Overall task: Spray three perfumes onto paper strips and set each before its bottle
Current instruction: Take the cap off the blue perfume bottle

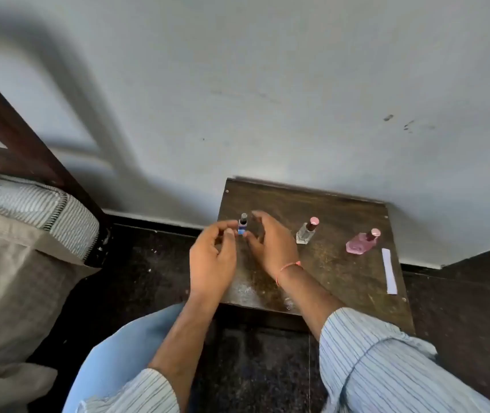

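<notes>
Three perfume bottles stand on a small dark wooden table. The small blue bottle with a dark cap stands upright at the left. My left hand has its thumb and forefinger against that bottle's left side; whether they grip it is unclear. My right hand curves around its right side with fingers apart, holding nothing. A clear bottle with a pink cap stands mid-table. The pink bottle is farther right. One white paper strip lies near the table's right edge, in front of the pink bottle.
The table stands against a white wall. A bed with a striped mattress and a dark wooden frame is at the left. The floor is dark. My knee in blue trousers is below the table's front edge.
</notes>
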Tool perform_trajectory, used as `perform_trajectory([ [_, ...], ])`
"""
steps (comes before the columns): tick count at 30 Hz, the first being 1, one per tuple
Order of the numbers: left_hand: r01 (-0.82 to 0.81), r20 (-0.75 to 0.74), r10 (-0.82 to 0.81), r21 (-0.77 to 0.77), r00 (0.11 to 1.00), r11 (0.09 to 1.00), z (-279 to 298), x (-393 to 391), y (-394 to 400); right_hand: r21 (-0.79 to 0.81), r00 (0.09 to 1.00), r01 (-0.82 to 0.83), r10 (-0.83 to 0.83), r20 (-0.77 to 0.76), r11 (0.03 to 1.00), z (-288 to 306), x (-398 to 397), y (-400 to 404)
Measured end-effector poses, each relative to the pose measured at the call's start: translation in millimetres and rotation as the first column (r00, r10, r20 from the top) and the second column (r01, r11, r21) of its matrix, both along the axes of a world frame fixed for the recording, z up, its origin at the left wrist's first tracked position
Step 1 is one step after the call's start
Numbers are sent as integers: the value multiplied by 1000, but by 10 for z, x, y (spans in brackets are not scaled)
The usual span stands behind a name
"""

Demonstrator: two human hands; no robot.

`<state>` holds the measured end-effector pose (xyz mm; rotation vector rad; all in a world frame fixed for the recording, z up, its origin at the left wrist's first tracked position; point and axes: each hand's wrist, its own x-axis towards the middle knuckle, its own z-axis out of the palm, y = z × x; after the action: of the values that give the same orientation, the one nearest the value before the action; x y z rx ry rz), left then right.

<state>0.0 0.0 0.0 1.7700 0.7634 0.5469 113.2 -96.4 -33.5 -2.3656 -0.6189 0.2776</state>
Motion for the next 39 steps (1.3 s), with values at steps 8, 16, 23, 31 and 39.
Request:
perform_trajectory([
  [8, -61, -32, 57, -130, 998, 990, -231, 266, 178, 25, 998, 50, -49, -29, 998, -341, 205, 243],
  [16, 142, -5, -150, -297, 989, 944, -153, 347, 156, 204, 973, 34, 14, -231, 978, 57, -96, -472],
  [23, 583, 67, -618, -423, 784, 693, -84, 399, -119, 321, 783, 195, 51, -621, 927, 326, -448, -1353],
  [31, 598, 161, -636, -568, 755, 565, -234, 485, -279, 348, 745, 85, 173, -644, 933, 84, -175, -1454],
  [39, 563, 181, -575, -565, 798, 604, -368, 558, -323, 408, 740, 79, 221, -635, 910, -32, -15, -1416],
])
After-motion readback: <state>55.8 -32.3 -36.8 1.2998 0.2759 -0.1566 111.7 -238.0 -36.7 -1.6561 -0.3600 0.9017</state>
